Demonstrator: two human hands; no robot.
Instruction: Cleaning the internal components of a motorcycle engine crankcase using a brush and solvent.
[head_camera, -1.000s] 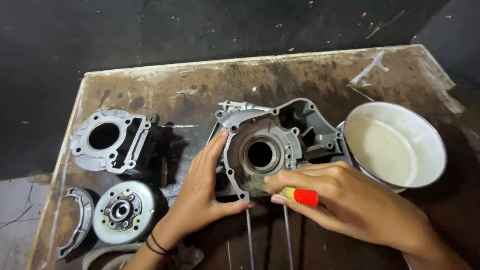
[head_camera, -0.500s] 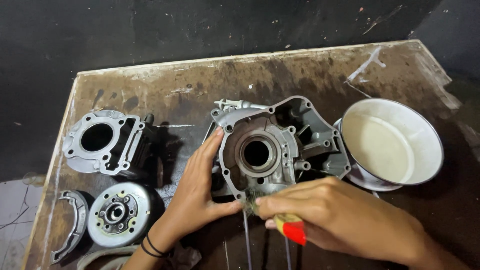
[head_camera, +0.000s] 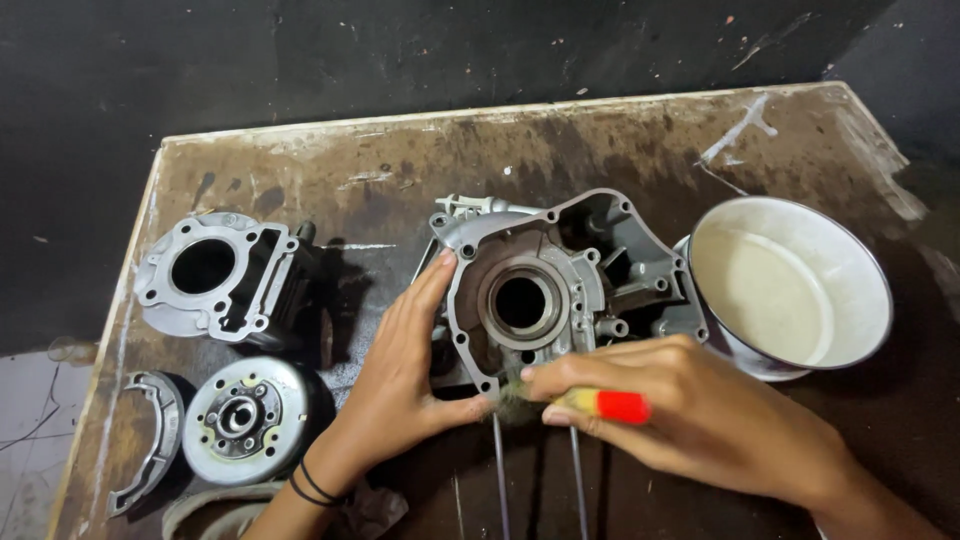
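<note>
Grey cast engine case lies flat near the middle of a stained brown wooden table, open face up, large round bore facing the camera. Its long axis runs left to right across the table, bulkier end toward the right, where it nearly meets the bowl. Two thin metal rods stick out from under its near edge toward the viewer.

Left hand: fingers straight and together, flat against the case's left flank, thumb hooked along the near lower corner. Steadying contact, not a closed grasp.

Right hand: closed narrowly, fingertips pinched around a small brush with a yellow and red handle. Handle lies roughly horizontal, red end to the right; bristles point left, at the case's near lower edge close to the left thumb. Whether the bristles touch metal cannot be told.

Around it:
- White enamel bowl, right of the case, tipped toward the camera, just beside the case.
- Grey cylinder block, well to the left, bore up.
- Round flywheel rotor, near left corner.
- Curved metal piece, at the left table edge beside the rotor.
</note>
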